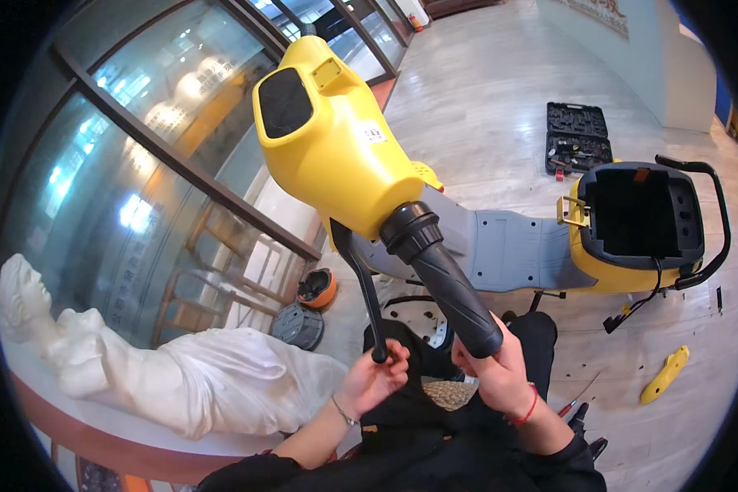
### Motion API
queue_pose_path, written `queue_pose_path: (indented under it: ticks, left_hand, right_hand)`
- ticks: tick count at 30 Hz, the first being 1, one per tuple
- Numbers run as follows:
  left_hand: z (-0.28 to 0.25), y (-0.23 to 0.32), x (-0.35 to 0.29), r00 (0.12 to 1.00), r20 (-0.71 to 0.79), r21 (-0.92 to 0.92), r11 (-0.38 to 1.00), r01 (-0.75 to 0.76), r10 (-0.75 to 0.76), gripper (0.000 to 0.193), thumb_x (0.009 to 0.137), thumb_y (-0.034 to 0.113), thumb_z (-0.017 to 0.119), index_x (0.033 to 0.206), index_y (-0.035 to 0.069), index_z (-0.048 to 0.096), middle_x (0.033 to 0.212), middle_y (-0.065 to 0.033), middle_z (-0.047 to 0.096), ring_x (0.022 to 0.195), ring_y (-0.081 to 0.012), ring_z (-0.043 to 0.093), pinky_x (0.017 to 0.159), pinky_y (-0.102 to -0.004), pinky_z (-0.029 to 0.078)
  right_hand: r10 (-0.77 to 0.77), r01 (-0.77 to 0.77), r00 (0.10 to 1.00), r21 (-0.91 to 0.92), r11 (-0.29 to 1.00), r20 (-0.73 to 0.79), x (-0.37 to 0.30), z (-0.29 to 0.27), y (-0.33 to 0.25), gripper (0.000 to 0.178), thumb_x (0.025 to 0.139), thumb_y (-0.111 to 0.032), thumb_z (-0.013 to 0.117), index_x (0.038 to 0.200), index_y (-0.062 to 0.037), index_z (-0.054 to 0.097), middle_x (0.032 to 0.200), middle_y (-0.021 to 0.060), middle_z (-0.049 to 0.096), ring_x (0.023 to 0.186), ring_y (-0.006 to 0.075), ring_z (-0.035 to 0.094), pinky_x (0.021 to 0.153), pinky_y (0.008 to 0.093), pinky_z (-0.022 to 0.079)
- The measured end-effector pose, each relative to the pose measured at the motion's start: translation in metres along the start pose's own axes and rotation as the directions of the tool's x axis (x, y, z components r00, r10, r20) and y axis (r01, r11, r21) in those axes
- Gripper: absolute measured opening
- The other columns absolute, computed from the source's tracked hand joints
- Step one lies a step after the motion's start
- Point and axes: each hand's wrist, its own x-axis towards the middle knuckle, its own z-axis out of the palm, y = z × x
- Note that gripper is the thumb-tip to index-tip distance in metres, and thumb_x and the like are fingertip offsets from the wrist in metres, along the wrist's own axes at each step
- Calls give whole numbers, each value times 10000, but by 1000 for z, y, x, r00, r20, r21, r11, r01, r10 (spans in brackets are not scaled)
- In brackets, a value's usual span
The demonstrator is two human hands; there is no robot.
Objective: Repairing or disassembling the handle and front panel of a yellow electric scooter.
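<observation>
A yellow electric scooter (pixel 336 172) fills the middle, its black handlebar grip (pixel 453 295) pointing down toward me. My right hand (pixel 500 373) is closed around the lower end of this grip. To the left of it hangs a black brake lever (pixel 361 279). My left hand (pixel 375 380) has its fingers curled at the lever's tip, pinching it; part of the fingers is behind the lever. The dark display (pixel 284 102) sits on the yellow handlebar cover. Beyond the grip, the grey footboard (pixel 521 246) runs right to the open black seat box (pixel 635 209).
An open black tool case (pixel 578 139) lies on the floor behind. On the right floor are a yellow panel (pixel 665 375) and a red-handled screwdriver (pixel 578 395). A white statue (pixel 180 373) lies along the left. An orange-and-black container (pixel 317 289) stands near the glass wall (pixel 139 189).
</observation>
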Motion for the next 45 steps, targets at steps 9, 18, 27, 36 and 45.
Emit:
queue_pose_path:
  ticks: [9,18,27,36,45]
  left_hand:
    - [96,81,3,815,-126,199,819,-537,565,493,933,500,361,1053,70,570,686,31,497,475,-85,330,397,-223,273]
    - [107,103,-14,820,-44,265,798,-541,570,632,887,455,425,1368,65,298,1317,-186,437,759,-283,652,554,-386,556]
    - [92,113,-28,827,152,461,702,-543,541,660,871,448,488,1392,94,288,1412,-143,352,643,-134,514,501,-262,424]
    - [100,76,24,881,253,-37,914,-405,401,428,832,286,588,1220,114,535,1198,-27,528,527,-78,355,485,-211,285]
    - [34,83,5,839,299,-229,887,-400,455,758,815,658,460,1284,63,432,1208,-165,518,807,-311,549,689,-477,493]
  right_hand:
    - [-68,242,949,-575,781,307,3,36,-5,636,732,-121,561,1305,30,330,589,153,584,494,315,593,463,403,475]
    - [-222,378,908,-462,802,356,6,51,9,656,726,-109,569,1306,88,334,563,71,559,450,219,571,408,325,449]
    - [-114,197,944,-250,948,310,16,24,37,276,819,-100,547,1087,-34,530,733,120,601,563,268,601,492,340,476]
    - [-35,38,994,-22,999,107,70,5,73,135,897,-79,499,985,-2,566,792,96,532,720,202,530,682,293,425]
    - [87,-119,964,116,986,251,67,30,48,280,909,-35,435,1172,-1,526,924,51,557,723,86,524,585,194,399]
